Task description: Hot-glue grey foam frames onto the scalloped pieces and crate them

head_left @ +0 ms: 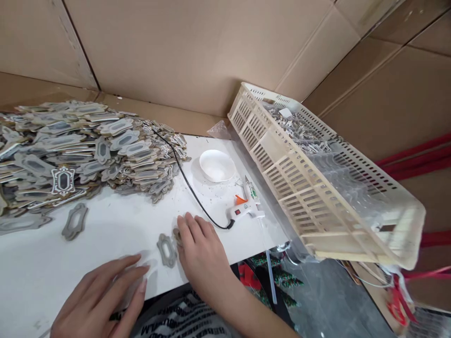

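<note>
My left hand (pixel 102 298) is over the front of the white table, fingers stretched apart with nothing between them. My right hand (pixel 202 251) is low on the table, its fingers curled over a small grey frame (pixel 177 237). Only the left edge of that piece shows; the rest, and the thumb's grip, are hidden. Between the hands lies another grey ornate frame (pixel 166 250) with an oblong opening. Farther left, a similar loose frame (pixel 74 221) rests before a large pile of frames (pixel 116 155). One white-patterned frame (pixel 63 180) sits at the pile's front.
Right of the pile stands a white bowl (pixel 217 166). A white glue gun (pixel 246 211) with a black cord lies near an orange-tipped object and a tube (pixel 252 190). A cream plastic crate (pixel 292 173) holds bagged metallic pieces along the right side. Cardboard walls (pixel 197 51) enclose the back.
</note>
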The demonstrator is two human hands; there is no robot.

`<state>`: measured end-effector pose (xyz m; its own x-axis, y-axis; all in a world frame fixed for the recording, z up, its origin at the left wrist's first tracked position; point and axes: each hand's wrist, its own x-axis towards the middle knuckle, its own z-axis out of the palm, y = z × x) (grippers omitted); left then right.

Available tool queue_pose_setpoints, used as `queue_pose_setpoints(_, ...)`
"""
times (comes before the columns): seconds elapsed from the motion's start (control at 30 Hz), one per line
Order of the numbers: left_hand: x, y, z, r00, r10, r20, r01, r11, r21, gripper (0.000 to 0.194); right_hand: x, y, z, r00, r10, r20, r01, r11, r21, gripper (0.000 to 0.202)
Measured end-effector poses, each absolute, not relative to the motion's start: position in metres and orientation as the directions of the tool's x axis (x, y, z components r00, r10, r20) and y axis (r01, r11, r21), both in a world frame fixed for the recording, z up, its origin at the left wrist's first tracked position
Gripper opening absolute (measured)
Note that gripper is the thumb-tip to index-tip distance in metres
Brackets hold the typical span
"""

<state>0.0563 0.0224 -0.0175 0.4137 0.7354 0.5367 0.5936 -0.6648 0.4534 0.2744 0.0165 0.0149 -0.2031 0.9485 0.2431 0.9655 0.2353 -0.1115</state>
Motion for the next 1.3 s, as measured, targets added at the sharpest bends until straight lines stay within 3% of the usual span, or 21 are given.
queue_pose_setpoints(0.23, 0.072, 0.027, -0.002, 0.496, 0.677, 0.544, 0.610, -0.717, 0.337, 0.030, 0.287, 0.006, 0.009, -0.154, 0.927, 0.341, 0.879, 0.286, -0.381, 0.052)
queue_pose_setpoints(0.43, 0.089, 0.028, 0.000, 0.554, 0.659, 0.509, 0.607, -0.738, 0.295, 0.032, 0.299, -0.004, 0.010, -0.058, 0.906, 0.420, 0.833, 0.276, -0.480, 0.029)
queue_pose_setpoints(0.7, 0.103, 0.032, -0.001, 0.611, 0.625, 0.486, 0.634, -0.754, 0.171, 0.035, 0.300, -0.005, 0.005, -0.013, 0.861, 0.508, 0.874, 0.256, -0.413, 0.019)
queue_pose_setpoints(0.83, 0.107, 0.033, -0.002, 0.634, 0.608, 0.478, 0.653, -0.752, 0.089, 0.038, 0.300, -0.004, 0.003, 0.062, 0.836, 0.546, 0.860, 0.233, -0.454, 0.016)
queue_pose_setpoints(0.97, 0.105, 0.034, -0.004, 0.642, 0.605, 0.471, 0.637, -0.763, 0.112, 0.036, 0.306, -0.005, 0.004, 0.129, 0.802, 0.584, 0.875, 0.185, -0.447, 0.015)
queue_pose_setpoints(1.3, 0.108, 0.036, -0.005, 0.679, 0.567, 0.465, 0.584, -0.802, 0.125, 0.027, 0.288, -0.006, 0.004, 0.089, 0.814, 0.574, 0.879, 0.208, -0.430, 0.018)
